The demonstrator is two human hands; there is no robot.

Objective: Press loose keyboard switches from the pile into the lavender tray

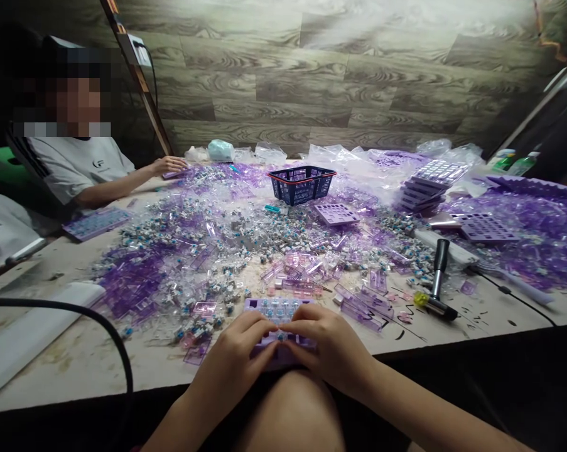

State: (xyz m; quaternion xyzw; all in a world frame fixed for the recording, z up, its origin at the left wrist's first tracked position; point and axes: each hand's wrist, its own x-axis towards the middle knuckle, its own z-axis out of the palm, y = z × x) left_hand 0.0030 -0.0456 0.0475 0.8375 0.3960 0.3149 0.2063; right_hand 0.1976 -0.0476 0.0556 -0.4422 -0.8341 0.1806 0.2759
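Note:
At the table's front edge, above my knee, rests a light purple keyboard plate (255,306) with rows of square holes. Clear and pale blue key switches (282,307) fill part of its far rows. My left hand (245,339) comes in from the left, thumb and fingers pinched together over the plate's middle. From the right, my right hand (328,336) meets it in the same closed pose. Between the fingertips of both hands shows one small blue-and-clear key switch (280,337). The near part of the plate is partly hidden by my hands.
Loose switches (245,226) and purple clear pieces (132,276) cover much of the table. A hammer (438,282) lies at right, near stacked purple plates (419,188). Behind stands a dark basket (302,185). A black cable (118,339) arcs at left. A co-worker (99,169) sits far left.

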